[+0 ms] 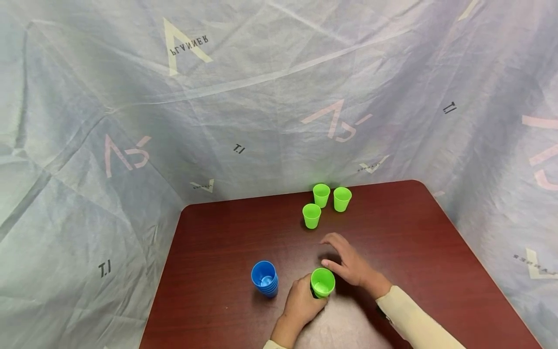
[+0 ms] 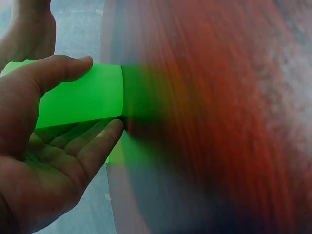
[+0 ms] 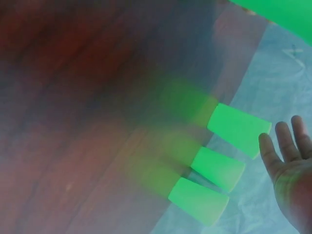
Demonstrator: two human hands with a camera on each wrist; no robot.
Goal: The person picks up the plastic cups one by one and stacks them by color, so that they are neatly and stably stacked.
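Observation:
In the head view, my left hand (image 1: pixel 301 301) grips a green cup (image 1: pixel 323 282) near the front of the table. The left wrist view shows its thumb lying over the side of that cup (image 2: pixel 83 95), with fingers below. Just right of the cup, my right hand (image 1: pixel 350 264) holds nothing, its fingers spread and slightly bent. Beyond it stand three upright green cups, the nearest cup (image 1: pixel 311 216) in front of a back cup (image 1: pixel 321 195) and a right cup (image 1: pixel 342 199). A stack of blue cups (image 1: pixel 265 278) stands left of my left hand.
The dark red wooden table (image 1: pixel 226 232) has rounded far corners. A grey printed cloth (image 1: pixel 261 121) hangs close behind its far edge and along both sides. The three green cups sit near that far edge.

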